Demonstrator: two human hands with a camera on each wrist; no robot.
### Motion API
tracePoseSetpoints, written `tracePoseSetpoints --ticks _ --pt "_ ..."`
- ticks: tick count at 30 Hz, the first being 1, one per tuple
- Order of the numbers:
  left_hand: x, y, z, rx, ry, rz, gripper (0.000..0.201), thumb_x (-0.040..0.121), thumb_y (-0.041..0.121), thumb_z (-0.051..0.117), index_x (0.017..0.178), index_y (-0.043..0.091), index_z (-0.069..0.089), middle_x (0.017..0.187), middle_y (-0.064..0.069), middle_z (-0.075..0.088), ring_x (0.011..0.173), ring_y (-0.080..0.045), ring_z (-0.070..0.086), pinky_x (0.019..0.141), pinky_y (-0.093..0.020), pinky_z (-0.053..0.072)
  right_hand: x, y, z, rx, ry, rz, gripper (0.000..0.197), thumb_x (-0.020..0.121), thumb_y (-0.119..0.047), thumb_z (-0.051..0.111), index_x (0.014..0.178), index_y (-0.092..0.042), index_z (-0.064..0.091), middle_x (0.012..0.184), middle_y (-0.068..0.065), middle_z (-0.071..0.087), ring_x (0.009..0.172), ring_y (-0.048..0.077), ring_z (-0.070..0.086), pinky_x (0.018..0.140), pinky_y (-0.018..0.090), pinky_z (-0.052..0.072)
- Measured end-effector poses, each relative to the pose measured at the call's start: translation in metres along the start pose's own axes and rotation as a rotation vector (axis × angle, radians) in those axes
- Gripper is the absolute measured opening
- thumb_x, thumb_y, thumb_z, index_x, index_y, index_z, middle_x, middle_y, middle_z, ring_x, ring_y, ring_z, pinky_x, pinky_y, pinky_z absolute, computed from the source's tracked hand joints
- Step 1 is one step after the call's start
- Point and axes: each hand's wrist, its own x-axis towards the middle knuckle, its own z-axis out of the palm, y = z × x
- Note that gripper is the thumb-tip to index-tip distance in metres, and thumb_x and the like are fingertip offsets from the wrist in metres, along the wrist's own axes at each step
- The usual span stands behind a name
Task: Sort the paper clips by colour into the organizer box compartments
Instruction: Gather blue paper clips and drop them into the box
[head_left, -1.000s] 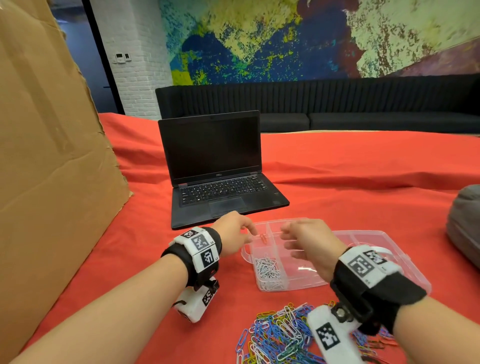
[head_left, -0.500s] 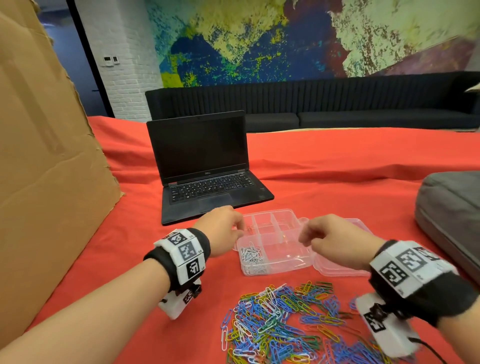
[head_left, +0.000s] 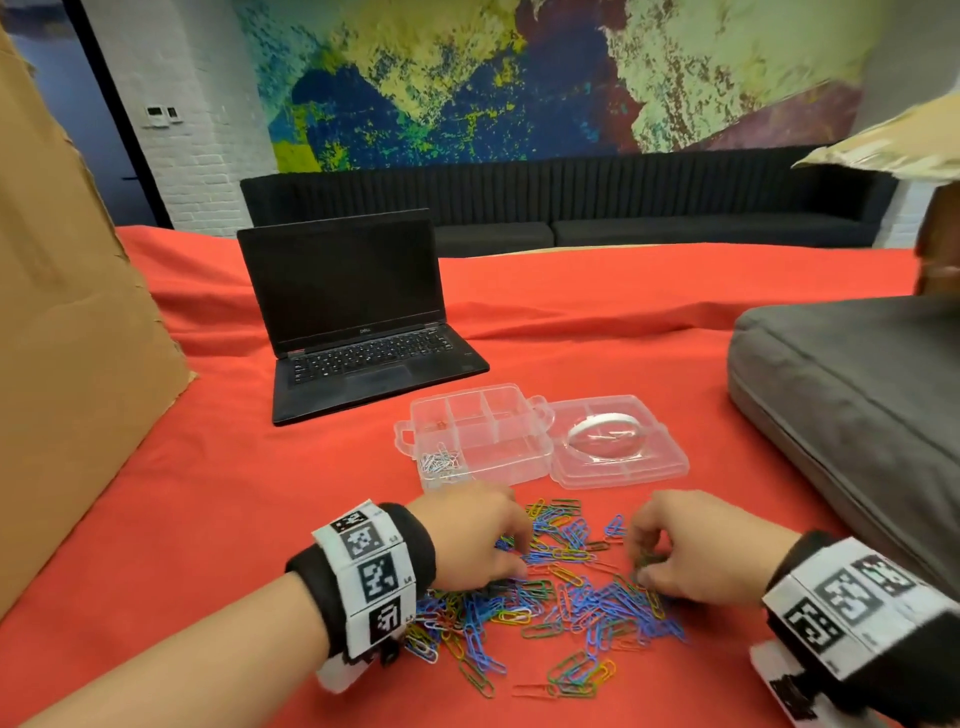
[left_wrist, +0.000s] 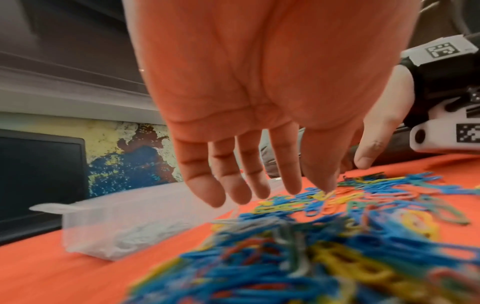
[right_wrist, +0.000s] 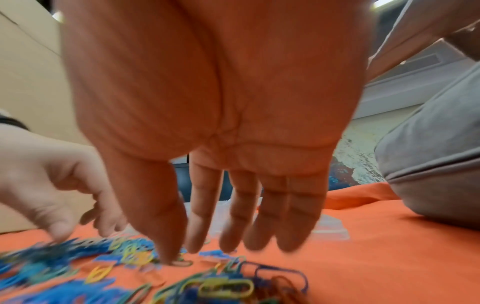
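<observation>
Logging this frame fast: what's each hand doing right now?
Left hand: open, fingertips down on the clip pile, nothing held.
Right hand: open, thumb tip touching a clip on the pile, nothing gripped.

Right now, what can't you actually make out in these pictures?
- Head view: the left hand and right hand hide their own fingertips, so any pinched clip is unseen.
- Wrist views: the paper clips are blurred; single clips run together.
- Head view: the far compartments of the clear box hold something too small to name.
- Head view: the grey cushion is cut off at the right edge.
</observation>
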Motion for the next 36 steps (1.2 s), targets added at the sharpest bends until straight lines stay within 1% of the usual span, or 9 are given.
tracePoseSetpoints --ticks 3,7,12,17,22,25,28,31,36 --pt "0.004 0.019 0.004 -0.053 -0.019 0.053 0.024 0.087 0.041 0.062 0.103 0.025 0.068 0.103 0.000 0.062 0.098 -0.020 0.056 0.086 -0.036 0.047 -0.005 -0.009 0.005 -0.003 -0.035 -0.003 0.020 0.070 -0.040 0.073 0.084 -0.025 0.071 0.068 -0.013 0.059 0.074 0.004 0.057 0.070 0.020 0.046" --pt "0.017 0.035 0.009 -0.094 -0.031 0.054 0.026 0.082 0.037 0.069 0.105 0.026 0.068 0.103 0.000 0.065 0.097 -0.020 0.059 0.085 -0.035 0.049 -0.004 -0.016 0.005 -0.048 -0.038 0.014 0.020 0.071 -0.034 0.071 0.060 -0.026 0.058 0.061 -0.011 0.056 0.067 0.007 0.055 0.067 0.021 0.046" --pt "0.023 0.044 0.006 -0.120 -0.048 0.022 0.022 0.082 0.030 0.070 0.102 0.023 0.069 0.101 0.000 0.067 0.092 -0.020 0.060 0.083 -0.034 0.051 -0.010 -0.007 0.000 0.080 -0.021 -0.004 0.011 0.076 -0.021 0.067 0.067 -0.024 0.064 0.054 -0.012 0.055 0.048 -0.007 0.050 0.050 0.004 0.035" --pt "0.026 0.052 0.005 -0.134 -0.048 -0.024 0.018 0.082 0.035 0.069 0.091 0.019 0.070 0.081 0.004 0.062 0.076 -0.015 0.054 0.077 -0.032 0.052 -0.019 0.004 -0.008 0.196 -0.032 0.050 0.014 0.080 -0.017 0.068 0.068 -0.023 0.065 0.043 -0.015 0.055 0.041 -0.009 0.048 0.048 0.006 0.036" --pt "0.028 0.046 0.005 -0.138 -0.064 -0.038 0.012 0.085 0.023 0.066 0.082 0.011 0.068 0.075 -0.003 0.063 0.071 -0.016 0.054 0.071 -0.030 0.048 -0.024 0.006 -0.006 0.101 0.007 0.078 0.011 0.082 -0.020 0.063 0.082 -0.017 0.074 0.064 -0.010 0.062 0.056 -0.005 0.054 0.051 0.002 0.034" --pt "0.025 0.045 0.003 -0.209 -0.020 -0.028 0.012 0.086 0.022 0.065 0.089 0.011 0.068 0.085 -0.004 0.066 0.074 -0.014 0.054 0.071 -0.026 0.046 -0.026 0.000 -0.005 0.054 0.014 0.060 0.016 0.081 -0.015 0.059 0.090 -0.016 0.073 0.074 -0.008 0.064 0.070 0.004 0.056 0.060 0.010 0.039" --pt "0.026 0.051 0.006 -0.197 -0.004 -0.011 0.020 0.085 0.031 0.066 0.101 0.019 0.068 0.099 -0.001 0.066 0.084 -0.016 0.056 0.078 -0.028 0.048 -0.031 -0.011 -0.003 0.018 -0.013 0.063 0.012 0.075 -0.024 0.070 0.085 -0.016 0.071 0.073 -0.007 0.066 0.066 0.005 0.056 0.058 0.014 0.041" --pt "0.029 0.058 0.009 -0.139 -0.010 -0.023 0.016 0.084 0.028 0.068 0.097 0.019 0.069 0.096 0.000 0.067 0.085 -0.017 0.058 0.076 -0.028 0.048 -0.035 -0.016 0.004 -0.044 -0.032 0.047 0.015 0.072 -0.025 0.072 0.085 -0.018 0.070 0.074 -0.006 0.064 0.068 0.008 0.055 0.064 0.019 0.045" --pt "0.031 0.053 0.009 -0.182 0.023 -0.008 0.012 0.084 0.011 0.065 0.094 0.014 0.070 0.092 -0.002 0.069 0.075 -0.012 0.053 0.069 -0.019 0.038 -0.040 -0.012 0.008 -0.047 -0.063 0.017 0.016 0.076 -0.010 0.058 0.078 -0.025 0.062 0.057 -0.015 0.047 0.057 0.004 0.048 0.050 0.007 0.031"
